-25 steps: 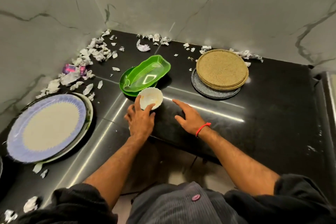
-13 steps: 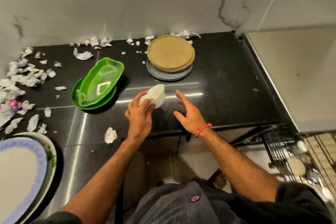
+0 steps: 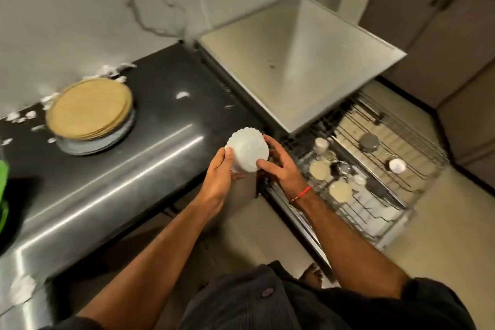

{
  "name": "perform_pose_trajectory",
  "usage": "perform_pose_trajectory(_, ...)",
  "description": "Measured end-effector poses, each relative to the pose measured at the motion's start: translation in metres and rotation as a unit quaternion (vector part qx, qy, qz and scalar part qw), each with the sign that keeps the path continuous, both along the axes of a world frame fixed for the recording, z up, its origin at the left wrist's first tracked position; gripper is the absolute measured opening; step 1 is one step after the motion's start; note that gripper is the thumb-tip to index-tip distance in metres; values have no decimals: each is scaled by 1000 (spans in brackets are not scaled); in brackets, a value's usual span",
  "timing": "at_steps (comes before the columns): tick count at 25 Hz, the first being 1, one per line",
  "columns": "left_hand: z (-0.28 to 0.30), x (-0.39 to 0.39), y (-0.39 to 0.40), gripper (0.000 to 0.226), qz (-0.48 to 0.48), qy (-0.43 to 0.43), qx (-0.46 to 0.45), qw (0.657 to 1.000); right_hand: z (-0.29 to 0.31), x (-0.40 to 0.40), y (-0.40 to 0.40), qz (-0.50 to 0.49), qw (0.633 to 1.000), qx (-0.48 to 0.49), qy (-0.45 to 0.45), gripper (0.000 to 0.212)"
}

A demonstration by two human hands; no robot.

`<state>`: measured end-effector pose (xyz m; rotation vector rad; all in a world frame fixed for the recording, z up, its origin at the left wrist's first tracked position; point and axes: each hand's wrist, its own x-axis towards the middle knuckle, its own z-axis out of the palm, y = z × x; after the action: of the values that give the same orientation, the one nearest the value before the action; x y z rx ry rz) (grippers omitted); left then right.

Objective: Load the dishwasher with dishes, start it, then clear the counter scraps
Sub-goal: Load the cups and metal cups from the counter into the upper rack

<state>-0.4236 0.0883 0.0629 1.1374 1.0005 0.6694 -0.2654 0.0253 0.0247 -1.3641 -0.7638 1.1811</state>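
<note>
Your left hand (image 3: 217,179) and right hand (image 3: 278,166) both grip the white bowl (image 3: 247,153), fingers curled round its sides, holding it bottom-up in the air past the edge of the black counter (image 3: 160,126). To your right the pulled-out rack (image 3: 375,174) holds a few cups and bowls. A stack of tan plates (image 3: 89,108) sits on the counter, with paper scraps (image 3: 112,69) by the wall.

Open gap between counter (image 3: 160,147) edge and rack (image 3: 375,182). Rack's left half crowded with dishes (image 3: 340,190); far wire rows mostly bare.
</note>
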Motion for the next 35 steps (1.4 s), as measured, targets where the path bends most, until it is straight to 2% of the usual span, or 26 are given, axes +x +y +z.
perform_pose_trajectory(2, -6, 66, -26, 27, -37, 36, 1, 999, -5, 54, -39, -68, 997, -24, -5, 76)
perform_pose_trajectory(8, -24, 230, -83, 63, -160, 80, 4, 984, -16, 189, -130, -215, 974, -74, -13, 68)
perform_pose_trajectory(13, -46, 304, -82, 62, -261, 150, 10, 954, -35, 254, -160, -247, 960, -128, -7, 63)
perform_pose_trajectory(18, -81, 370, -39, 59, -299, 194, 18, 934, -54, 309, -116, -238, 957, -155, -56, 60)
perform_pose_trajectory(22, -122, 435, 12, 55, -287, 239, 12, 928, -88, 370, -56, -243, 933, -228, -136, 76)
perform_pose_trajectory(26, -185, 512, 63, 58, -280, 253, -7, 926, -136, 444, 13, -224, 921, -266, -176, 63)
perform_pose_trajectory(30, -251, 568, 99, 51, -243, 277, 37, 929, -199, 494, 60, -162, 890, -335, -265, 69)
perform_pose_trajectory(35, -302, 592, 115, 51, -217, 318, 42, 922, -249, 512, 78, -73, 865, -384, -313, 73)
